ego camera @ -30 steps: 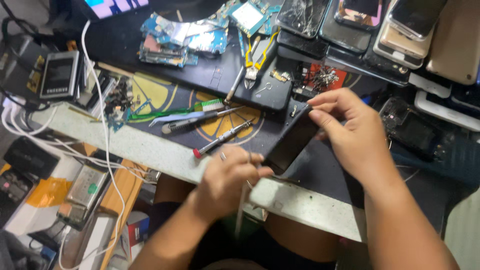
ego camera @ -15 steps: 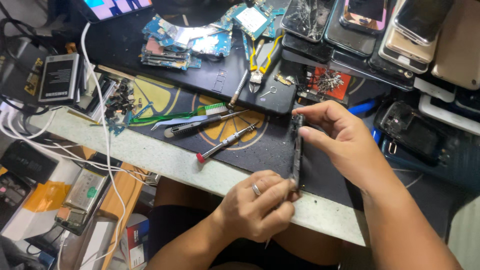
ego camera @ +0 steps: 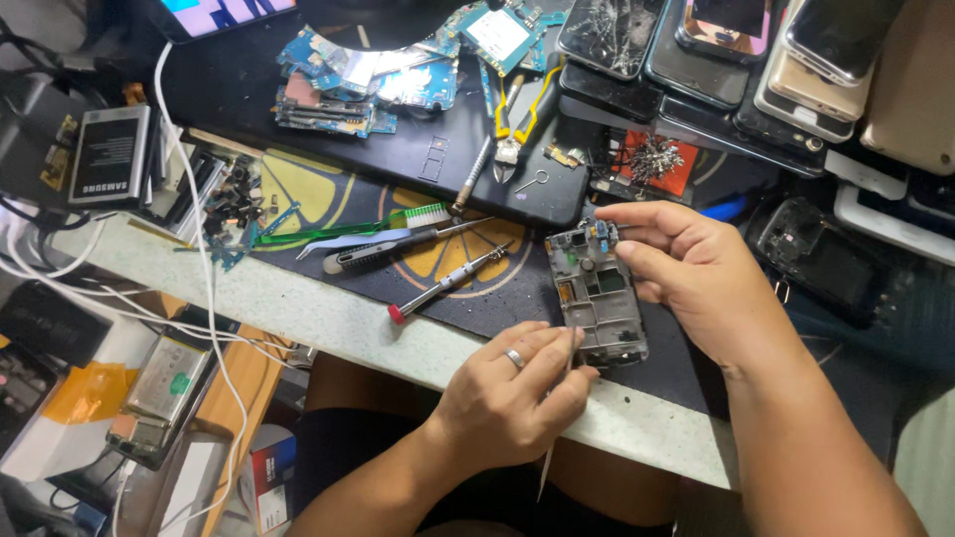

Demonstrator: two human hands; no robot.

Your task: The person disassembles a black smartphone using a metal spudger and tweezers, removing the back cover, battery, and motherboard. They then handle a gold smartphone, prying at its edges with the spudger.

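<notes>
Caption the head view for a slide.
Right hand holds an opened grey phone frame; left hand pinches a thin metal tool.

The opened phone frame (ego camera: 597,293) is sitting between both hands; two screwdrivers (ego camera: 450,280) are lying left of it, cutters (ego camera: 522,109) and stacked phones (ego camera: 756,50) behind it.

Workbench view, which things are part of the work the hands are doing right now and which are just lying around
In hand:
opened phone frame, held by right hand
thin metal tool, pinched in left hand

Lying about:
red-tipped screwdriver
yellow-handled cutters
circuit boards
cracked phones
battery
</notes>
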